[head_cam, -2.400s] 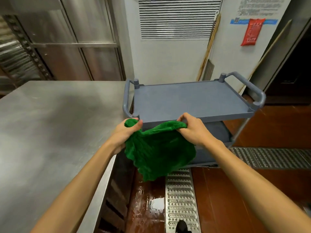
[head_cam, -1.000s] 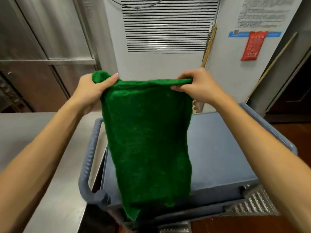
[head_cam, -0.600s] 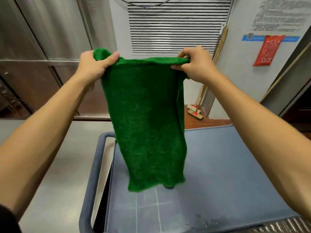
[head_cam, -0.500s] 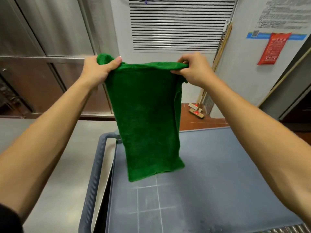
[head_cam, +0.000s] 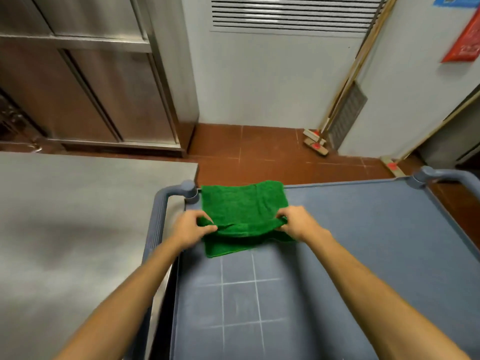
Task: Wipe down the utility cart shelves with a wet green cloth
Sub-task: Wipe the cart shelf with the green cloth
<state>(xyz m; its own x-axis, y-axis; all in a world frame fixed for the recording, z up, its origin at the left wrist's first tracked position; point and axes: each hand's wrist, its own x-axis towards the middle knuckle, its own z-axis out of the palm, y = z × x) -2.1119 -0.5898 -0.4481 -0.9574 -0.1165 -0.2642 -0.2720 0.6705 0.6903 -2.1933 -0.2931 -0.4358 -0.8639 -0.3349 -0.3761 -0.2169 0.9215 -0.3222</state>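
One cloth [head_cam: 244,203] and one cart [head_cam: 363,242]. Two hands: left hand [head_cam: 191,227], right hand [head_cam: 298,222]. One table [head_cam: 78,216] at nine o'clock. Three brooms [head_cam: 315,148] at two o'clock. One vent [head_cam: 285,11] at twelve.

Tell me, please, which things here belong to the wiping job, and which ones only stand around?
Part of the job:
green cloth, lying on the cart's top shelf
left hand and right hand, both pinching a fold of it

Just standing around:
steel table
steel cabinet
floor brushes leaning in the corner
red notice on the wall
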